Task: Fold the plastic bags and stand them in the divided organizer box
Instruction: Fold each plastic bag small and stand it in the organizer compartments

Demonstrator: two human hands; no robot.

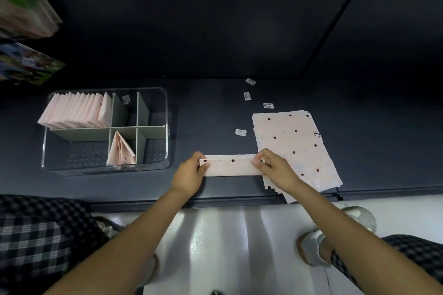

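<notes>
The dark shelf (pixel 215 103) was the biggest thing, and both hands worked on its near part. To the left of the left hand and a little farther away stood the clear organizer box (pixel 165 127), split by grey dividers (pixel 143 112) into compartments. Its far left compartment held a row of folded pink bags (pixel 74 110), standing close together and leaning. The near middle compartment held folded bags (pixel 121 151) in a triangle shape, also leaning.

Just beside the right hand, on its right side and partly under the wrist, lay the stack of flat pink bags (pixel 294 143) with dark dots. Its near corner hung a little over the shelf edge.

Between the two hands lay the long folded strip (pixel 231 165), a pink bag folded narrow, flat on the shelf. The left hand (pixel 189 172) pinched the left end of the strip, with the thumb on top and the fingers curled. The right hand (pixel 275 167) pinched the right end, with the fingertips bent down onto it, where the strip met the stack.

Beyond the right hand, four small white labels (pixel 247 96) were scattered on the shelf, the nearest one just beyond the strip.
</notes>
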